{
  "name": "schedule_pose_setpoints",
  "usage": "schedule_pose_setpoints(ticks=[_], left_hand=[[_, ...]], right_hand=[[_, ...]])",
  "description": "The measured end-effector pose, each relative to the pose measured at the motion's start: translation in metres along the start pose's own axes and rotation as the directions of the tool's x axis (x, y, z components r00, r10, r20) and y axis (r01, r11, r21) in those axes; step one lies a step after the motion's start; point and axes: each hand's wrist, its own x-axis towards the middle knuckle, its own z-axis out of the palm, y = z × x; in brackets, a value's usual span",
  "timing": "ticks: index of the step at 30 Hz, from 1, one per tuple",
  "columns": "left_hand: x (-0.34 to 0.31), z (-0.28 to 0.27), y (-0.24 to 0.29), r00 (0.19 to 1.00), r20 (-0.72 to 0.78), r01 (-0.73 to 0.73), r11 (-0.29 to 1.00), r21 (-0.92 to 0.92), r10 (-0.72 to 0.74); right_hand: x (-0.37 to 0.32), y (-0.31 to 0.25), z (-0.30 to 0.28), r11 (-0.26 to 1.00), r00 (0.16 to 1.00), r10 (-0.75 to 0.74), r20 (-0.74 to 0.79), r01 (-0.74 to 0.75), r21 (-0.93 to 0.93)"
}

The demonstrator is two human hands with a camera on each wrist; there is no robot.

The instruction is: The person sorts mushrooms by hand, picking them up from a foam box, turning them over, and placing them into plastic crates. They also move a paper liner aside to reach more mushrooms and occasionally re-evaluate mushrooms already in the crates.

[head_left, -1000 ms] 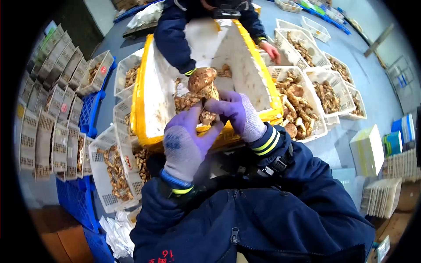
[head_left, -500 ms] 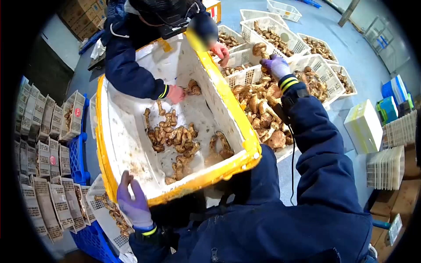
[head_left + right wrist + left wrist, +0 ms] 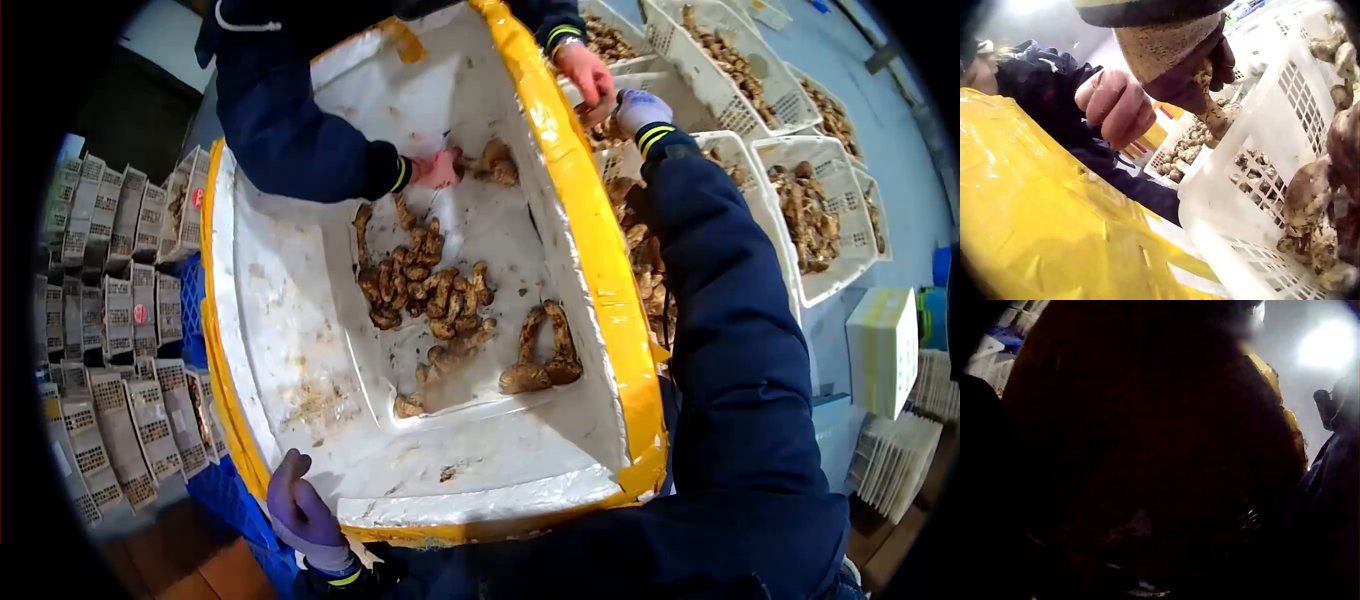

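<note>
My gloved right hand (image 3: 1188, 72) grips a mushroom (image 3: 1213, 122) by its stem, over the white baskets right of the foam box; in the head view that hand (image 3: 643, 110) is beside another person's bare hand (image 3: 588, 78). My gloved left hand (image 3: 308, 515) rests at the near left corner of the yellow-taped foam box (image 3: 270, 330), its fingers extended along the rim. The left wrist view is nearly black there. Inside the box lie a pile of mushrooms (image 3: 440, 290) and a pair of them (image 3: 540, 360). The other person's second hand (image 3: 437, 170) touches a mushroom (image 3: 495, 163).
White perforated baskets of mushrooms (image 3: 812, 215) stand on the right. Several stacked baskets (image 3: 110, 410) line the left side, by blue pallets (image 3: 190, 300). A white carton (image 3: 880, 350) and piled basket-like trays (image 3: 895, 465) are at far right.
Both my hands first held a large mushroom over the box; then my right hand carried it rightward to the baskets, now lower among them. My left hand moved to the box's near left rim.
</note>
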Motion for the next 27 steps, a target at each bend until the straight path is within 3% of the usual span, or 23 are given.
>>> schedule_pose_setpoints(ticks=[3,4,6,8,10,12,14,17,20,21,23,24,25,27], left_hand=[[0.001,0.0,0.003,1.0,0.021,0.017,1.0,0.024,-0.017],[0.001,0.001,0.004,1.0,0.015,0.011,1.0,0.015,-0.011],[0.002,0.001,0.006,0.997,0.016,0.069,0.998,0.012,-0.069],[0.001,-0.001,0.002,0.998,0.042,0.046,0.999,0.028,-0.048],[0.001,0.0,0.004,0.997,0.032,0.069,0.998,-0.002,-0.069],[0.0,0.001,0.0,0.998,0.018,0.06,0.997,-0.04,-0.059],[-0.002,0.001,-0.002,0.996,0.014,0.091,0.992,-0.091,-0.09],[-0.001,0.0,-0.004,0.998,0.02,0.053,0.992,-0.113,-0.051],[0.004,-0.005,-0.008,0.993,0.081,-0.077,0.993,-0.09,0.084],[0.005,-0.002,-0.007,0.992,0.031,-0.12,0.983,-0.138,0.125],[0.007,-0.001,-0.015,0.988,0.0,-0.154,0.968,-0.196,0.157],[0.006,0.002,-0.016,0.981,-0.049,-0.192,0.947,-0.258,0.186],[0.01,-0.009,-0.012,0.971,0.012,-0.234,0.965,-0.122,0.237],[0.014,-0.009,-0.018,0.952,-0.021,-0.302,0.926,-0.227,0.306]], right_hand=[[0.014,-0.002,0.023,0.999,0.998,-0.001,0.068,0.004,-0.041],[0.043,0.017,0.055,0.994,0.99,-0.094,0.106,0.1,-0.045],[0.038,0.018,0.068,1.0,0.998,0.003,0.068,-0.003,0.004],[0.032,0.02,0.057,1.0,0.988,-0.006,0.154,0.008,-0.015],[0.026,0.022,0.044,1.0,1.0,0.01,0.006,-0.01,-0.03],[0.022,0.026,0.026,0.996,0.983,-0.08,-0.168,0.071,-0.063],[0.019,0.034,-0.01,0.971,0.944,-0.239,-0.229,0.236,-0.044],[-0.08,0.004,-0.107,0.894,0.828,-0.449,-0.337,0.423,-0.15],[-0.198,-0.053,-0.182,0.738,0.682,-0.589,-0.434,0.672,0.055],[-0.238,-0.078,-0.199,0.661,0.636,-0.638,-0.435,0.741,0.114],[-0.308,-0.133,-0.227,0.499,0.526,-0.766,-0.369,0.849,0.173],[-0.326,-0.158,-0.24,0.414,0.419,-0.881,-0.218,0.908,0.071],[-0.345,-0.183,-0.252,0.292,0.292,-0.955,-0.057,0.956,0.007],[-0.341,-0.234,-0.222,0.345,0.307,-0.926,0.219,0.924,0.166]])
